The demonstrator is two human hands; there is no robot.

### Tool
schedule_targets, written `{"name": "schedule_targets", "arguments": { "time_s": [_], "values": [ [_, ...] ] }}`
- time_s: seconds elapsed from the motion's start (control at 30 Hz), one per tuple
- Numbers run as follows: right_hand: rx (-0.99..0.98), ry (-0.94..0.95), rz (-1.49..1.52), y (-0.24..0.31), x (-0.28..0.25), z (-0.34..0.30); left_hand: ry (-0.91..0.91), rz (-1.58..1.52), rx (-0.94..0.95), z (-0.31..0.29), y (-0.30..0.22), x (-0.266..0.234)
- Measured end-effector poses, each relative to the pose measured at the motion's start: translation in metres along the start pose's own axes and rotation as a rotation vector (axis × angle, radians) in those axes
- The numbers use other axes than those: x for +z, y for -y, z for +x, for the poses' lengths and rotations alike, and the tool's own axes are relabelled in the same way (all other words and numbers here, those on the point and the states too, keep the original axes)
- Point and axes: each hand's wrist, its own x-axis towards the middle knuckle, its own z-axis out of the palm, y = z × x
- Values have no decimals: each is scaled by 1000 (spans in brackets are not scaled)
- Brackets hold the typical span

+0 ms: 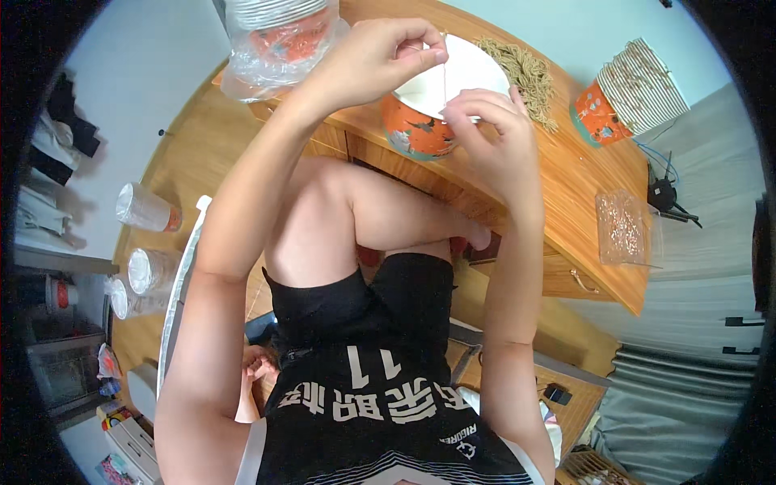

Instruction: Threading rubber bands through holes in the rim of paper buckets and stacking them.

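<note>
A paper bucket (421, 139) with an orange and teal printed outside and a white inside stands on the wooden table. Over its mouth a thin pale string (444, 81) runs between my hands. My left hand (394, 55) is closed in a pinch on the string's far end, above the bucket's left rim. At the near rim my right hand (497, 133) pinches the other end between thumb and forefinger. A heap of tan cords (521, 74) lies on the table just behind the bucket, to the right.
Nested paper buckets (630, 93) lean at the table's right; a plastic-wrapped stack (283, 40) stands at its left. A clear tray (624, 228) sits near the right end, by a black router (663, 194). Wrapped stacks (149, 208) stand on the floor. Another person's hand (259, 364) shows lower left.
</note>
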Motion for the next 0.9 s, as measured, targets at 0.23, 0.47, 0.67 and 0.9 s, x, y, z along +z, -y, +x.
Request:
{"name": "schedule_targets", "arguments": {
  "time_s": [0.23,0.47,0.67,0.9],
  "values": [
    [-49,-92,70,-17,-24,-8,-7,26,94,0,7,-12],
    [-124,-8,-68,-21,-21,-7,30,133,109,9,8,-28],
    [-117,-35,-88,5,-84,-1,-60,356,347,8,-11,-68],
    [-136,-37,-215,34,-186,15,5,269,553,34,-54,-39]
  ]
}}
